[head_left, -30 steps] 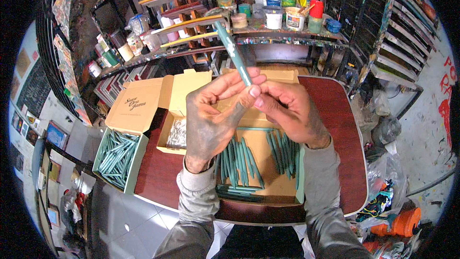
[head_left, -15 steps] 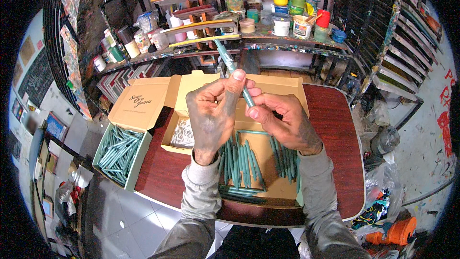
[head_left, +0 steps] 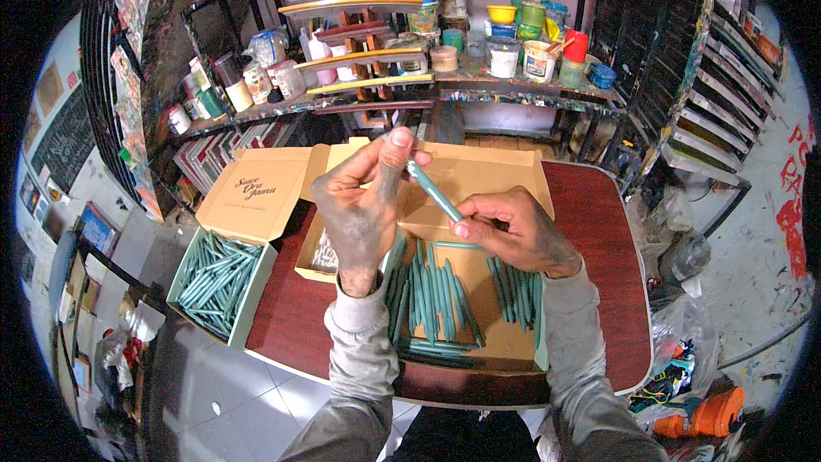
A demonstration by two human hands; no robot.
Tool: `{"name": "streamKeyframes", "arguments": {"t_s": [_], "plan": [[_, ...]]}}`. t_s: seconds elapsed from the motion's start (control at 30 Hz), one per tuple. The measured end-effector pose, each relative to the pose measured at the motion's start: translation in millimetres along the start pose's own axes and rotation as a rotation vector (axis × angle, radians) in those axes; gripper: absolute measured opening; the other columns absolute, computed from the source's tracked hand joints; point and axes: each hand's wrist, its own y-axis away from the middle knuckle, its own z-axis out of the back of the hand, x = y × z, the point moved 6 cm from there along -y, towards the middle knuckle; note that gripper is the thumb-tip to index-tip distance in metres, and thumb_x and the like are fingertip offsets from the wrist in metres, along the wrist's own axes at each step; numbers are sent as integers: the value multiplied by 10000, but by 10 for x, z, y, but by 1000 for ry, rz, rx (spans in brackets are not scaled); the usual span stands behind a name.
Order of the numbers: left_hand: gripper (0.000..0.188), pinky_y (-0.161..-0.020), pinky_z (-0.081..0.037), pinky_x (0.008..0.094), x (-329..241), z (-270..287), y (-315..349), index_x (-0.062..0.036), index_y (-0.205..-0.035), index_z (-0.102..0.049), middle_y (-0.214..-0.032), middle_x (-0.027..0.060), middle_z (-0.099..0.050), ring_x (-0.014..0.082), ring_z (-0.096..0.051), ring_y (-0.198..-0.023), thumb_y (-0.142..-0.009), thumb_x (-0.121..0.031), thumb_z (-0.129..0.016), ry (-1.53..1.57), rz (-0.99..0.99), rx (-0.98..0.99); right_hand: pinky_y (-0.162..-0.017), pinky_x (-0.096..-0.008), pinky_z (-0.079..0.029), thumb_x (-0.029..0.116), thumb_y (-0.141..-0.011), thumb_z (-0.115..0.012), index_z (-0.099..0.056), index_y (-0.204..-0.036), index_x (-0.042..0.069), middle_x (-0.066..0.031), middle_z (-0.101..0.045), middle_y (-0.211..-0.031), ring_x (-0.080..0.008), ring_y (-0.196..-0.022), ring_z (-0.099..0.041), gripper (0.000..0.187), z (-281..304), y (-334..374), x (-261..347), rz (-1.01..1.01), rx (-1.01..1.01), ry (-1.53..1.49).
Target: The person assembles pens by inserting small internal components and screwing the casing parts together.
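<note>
My right hand (head_left: 522, 227) grips the lower end of a teal pen-like tube (head_left: 438, 192) between thumb and fingertips. The tube slants up toward my left hand (head_left: 363, 205), and a whitish bit shows at its upper end. My left hand is closed in a pinch, thumb on top; what lies in its fingers is mostly hidden, with only a faint pale tip above the thumb. Below both hands, an open cardboard box (head_left: 505, 335) holds several teal pens (head_left: 436, 295) in loose rows. A smaller box of white pieces (head_left: 325, 254) is partly behind my left wrist.
At the left, an open box (head_left: 248, 312) is heaped with teal pens (head_left: 214, 278). All boxes rest on a dark red table (head_left: 603, 291). Shelves (head_left: 530, 96) of paint tubs stand behind; a slatted rack (head_left: 705, 137) is on the right.
The teal tube has come down and to the right with my right hand. It no longer passes up through my left hand, and its upper end now shows between the hands.
</note>
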Motion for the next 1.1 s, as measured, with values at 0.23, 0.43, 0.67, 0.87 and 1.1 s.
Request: {"name": "streamKeyframes", "arguments": {"t_s": [0.23,0.43,0.67,0.87,1.1], "plan": [[258,-706,-496,232,31,-109,66,44,-1003,-686,-833,69,-698,78,-616,-769,-933,-200,-644,132,47,137,-466,-239,-385,230,-922,-638,-583,-820,5,9,-517,-634,-63,-524,-500,254,-22,5,31,-13,33,-123],[445,-894,-485,319,65,-292,323,6,-1306,-529,-1041,124,-683,184,-630,-992,-935,-226,-609,659,262,475,-450,-219,-398,298,-903,-626,-616,-886,-11,5,-563,-632,-65,-504,-503,310,15,161,300,30,-223,-133],[312,-838,-493,299,-419,-278,1077,-47,-1169,-631,-1086,83,-675,159,-622,-1000,-884,-167,-667,355,186,562,-848,-319,-476,237,-869,-609,-639,-1071,-11,-87,-680,-1006,-175,-930,-626,321,-85,1048,543,-70,-328,-134],[469,-724,-555,330,-369,804,1978,49,-1147,-587,-931,135,-676,217,-674,-763,-860,-300,-712,258,356,271,-740,-286,-413,149,-929,-409,-517,-912,28,-57,-509,-830,-146,-789,-497,163,164,2053,1262,-79,-397,268],[695,-667,-414,263,-153,1033,3166,-29,-1498,-165,-956,2,-604,73,-545,-708,-938,-82,-573,861,802,262,-652,-343,-450,123,-876,-400,-514,-859,11,-118,-538,-733,-221,-668,-545,161,941,3958,1869,-95,-831,803]]}}
